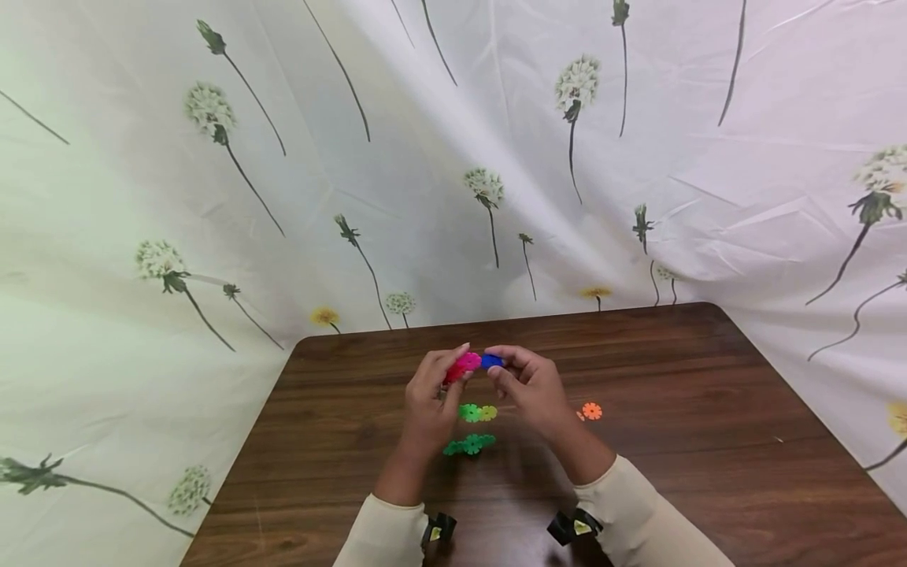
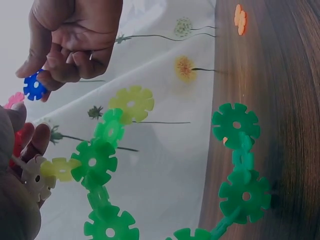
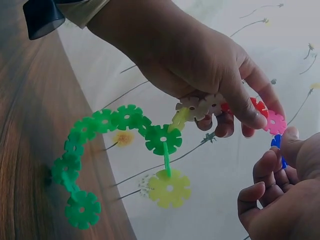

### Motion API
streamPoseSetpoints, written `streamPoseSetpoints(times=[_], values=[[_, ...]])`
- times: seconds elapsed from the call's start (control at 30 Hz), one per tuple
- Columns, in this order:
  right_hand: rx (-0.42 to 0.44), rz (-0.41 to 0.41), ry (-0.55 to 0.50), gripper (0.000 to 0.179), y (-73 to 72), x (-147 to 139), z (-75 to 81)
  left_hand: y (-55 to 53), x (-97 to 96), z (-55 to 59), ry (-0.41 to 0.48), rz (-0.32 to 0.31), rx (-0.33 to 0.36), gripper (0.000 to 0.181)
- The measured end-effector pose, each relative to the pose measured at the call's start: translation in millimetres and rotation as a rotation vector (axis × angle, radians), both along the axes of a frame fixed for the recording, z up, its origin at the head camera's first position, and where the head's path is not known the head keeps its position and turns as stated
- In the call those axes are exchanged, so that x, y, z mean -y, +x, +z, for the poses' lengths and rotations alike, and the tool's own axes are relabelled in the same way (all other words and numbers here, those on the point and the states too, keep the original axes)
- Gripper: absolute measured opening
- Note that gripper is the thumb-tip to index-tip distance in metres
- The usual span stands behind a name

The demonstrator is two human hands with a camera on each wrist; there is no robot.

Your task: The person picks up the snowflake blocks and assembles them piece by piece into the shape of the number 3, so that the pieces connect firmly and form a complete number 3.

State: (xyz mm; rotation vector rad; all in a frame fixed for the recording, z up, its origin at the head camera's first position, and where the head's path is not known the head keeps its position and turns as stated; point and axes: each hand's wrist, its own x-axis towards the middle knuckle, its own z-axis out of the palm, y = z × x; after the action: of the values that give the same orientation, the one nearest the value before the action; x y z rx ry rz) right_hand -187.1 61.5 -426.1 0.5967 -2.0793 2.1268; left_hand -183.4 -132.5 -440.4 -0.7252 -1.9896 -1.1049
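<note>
Above the table, my left hand [image 1: 428, 394] grips a chain of slotted, flower-shaped plastic discs near its pink disc [image 3: 274, 123] and red disc [image 3: 259, 106]. My right hand [image 1: 536, 390] pinches a blue disc [image 2: 35, 85] between thumb and fingertips. That blue disc stands edge-on right at the pink disc's rim in the right wrist view. From the left hand the chain runs through white discs [image 3: 194, 108] and a pale yellow one [image 2: 61, 169] into several green discs [image 3: 104, 120], hanging in a curve. A yellow-green disc [image 3: 170, 188] branches off on a green link.
Loose orange discs [image 1: 591, 411] lie on the brown wooden table [image 1: 673, 472], right of the right forearm. The chain's green end [image 1: 472, 445] hangs low near the tabletop between the forearms. A white cloth [image 1: 425, 157] printed with dandelions hangs behind the table.
</note>
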Motion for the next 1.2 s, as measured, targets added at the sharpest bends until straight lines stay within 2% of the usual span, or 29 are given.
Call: streamPoseSetpoints(times=[0.13, 0.33, 0.57, 0.9, 1.2], values=[[-0.001, -0.005, -0.006, 0.028, 1.7, 0, 1.7, 0.2, -0.7, 0.0, -0.008, 0.012, -0.015, 0.047], [0.005, 0.002, -0.026, 0.027, 5.7, 1, 5.7, 1.4, -2.3, 1.3, -0.009, -0.001, -0.002, 0.045], [0.049, -0.027, -0.05, 0.025, 11.1, 4, 9.3, 1.7, -4.1, 1.6, 0.049, -0.043, -0.022, 0.042], [0.018, -0.072, -0.037, 0.023, 14.7, 7, 8.8, 6.2, -6.3, 3.8, 0.088, -0.075, 0.042, 0.033], [0.016, -0.035, -0.031, 0.024, 12.5, 5, 7.7, 5.9, -5.3, 3.6, 0.083, -0.099, 0.045, 0.034]])
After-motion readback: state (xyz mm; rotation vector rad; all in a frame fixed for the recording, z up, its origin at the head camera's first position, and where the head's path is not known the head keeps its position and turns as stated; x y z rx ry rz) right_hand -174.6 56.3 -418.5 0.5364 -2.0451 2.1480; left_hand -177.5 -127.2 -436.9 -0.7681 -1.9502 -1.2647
